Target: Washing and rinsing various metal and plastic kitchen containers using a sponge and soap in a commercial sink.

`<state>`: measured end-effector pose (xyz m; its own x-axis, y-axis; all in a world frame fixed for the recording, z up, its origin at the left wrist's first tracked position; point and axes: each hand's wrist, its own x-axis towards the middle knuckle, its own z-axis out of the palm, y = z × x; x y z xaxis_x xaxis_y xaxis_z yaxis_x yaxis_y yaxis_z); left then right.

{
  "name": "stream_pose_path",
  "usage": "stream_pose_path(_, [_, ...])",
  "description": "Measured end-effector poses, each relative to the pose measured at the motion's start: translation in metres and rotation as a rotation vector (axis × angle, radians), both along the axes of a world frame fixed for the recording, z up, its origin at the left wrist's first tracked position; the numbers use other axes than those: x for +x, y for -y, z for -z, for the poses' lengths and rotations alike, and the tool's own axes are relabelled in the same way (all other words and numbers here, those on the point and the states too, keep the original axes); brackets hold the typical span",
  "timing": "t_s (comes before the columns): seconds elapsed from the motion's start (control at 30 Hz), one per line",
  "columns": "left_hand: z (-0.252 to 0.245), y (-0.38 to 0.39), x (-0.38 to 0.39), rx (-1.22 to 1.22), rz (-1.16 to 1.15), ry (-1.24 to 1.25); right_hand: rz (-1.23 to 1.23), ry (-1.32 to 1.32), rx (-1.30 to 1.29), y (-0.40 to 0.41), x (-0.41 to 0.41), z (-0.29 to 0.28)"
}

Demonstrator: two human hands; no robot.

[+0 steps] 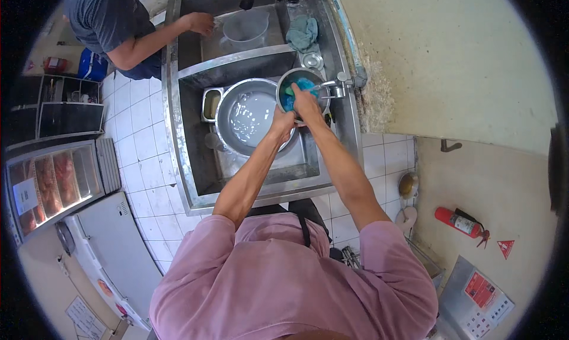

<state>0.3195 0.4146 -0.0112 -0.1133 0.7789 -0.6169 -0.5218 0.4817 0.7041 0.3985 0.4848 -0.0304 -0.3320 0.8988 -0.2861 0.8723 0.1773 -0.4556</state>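
Observation:
My left hand (283, 123) grips the near-left rim of a round metal bowl (281, 101), which is tilted under the tap (338, 87). Inside the bowl, my right hand (306, 103) has its fingers pressed on a small green scrubbing pad (290, 91). Bright blue matter (306, 83) lies around the fingers; whether it is liquid or mesh I cannot tell. Below and to the left, a large round metal basin (221, 129) holds rippling water in the near sink compartment (266, 173). The bowl overlaps the basin's right side.
A rectangular metal pan (212, 104) and a clear cup (213, 141) sit left of the basin. A metal lid (312, 60) and green cloth (303, 32) rest beyond the bowl. Another person's hand (201, 23) reaches over the far compartment, near a clear plastic container (246, 28).

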Motion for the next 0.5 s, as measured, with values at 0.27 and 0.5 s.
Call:
stream_pose_path(0.27, [-0.004,-0.002,-0.004,-0.005,0.001,0.055,-0.001,0.051,0.246,0.003,-0.001,0.002])
stream_pose_path(0.5, [-0.012,0.002,-0.01,-0.047,-0.005,0.069,0.309,-0.195,-0.035,-0.007,-0.01,-0.003])
